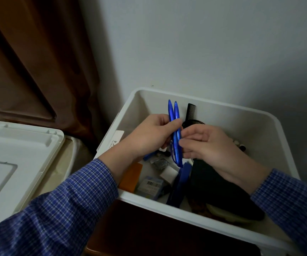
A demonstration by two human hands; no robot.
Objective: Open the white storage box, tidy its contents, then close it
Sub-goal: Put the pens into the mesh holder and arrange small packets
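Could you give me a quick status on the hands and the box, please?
Left hand grips two blue pens; right hand pinches them lower down. Box open, lid off at left. Nothing blocking.

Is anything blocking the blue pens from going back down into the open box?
Both hands hold the blue pens above the white box; lid is off. Nothing covers it, though clutter fills the floor below.

We see a brown curtain [34,61] in the upper left and a plain white wall [213,43] on the right.
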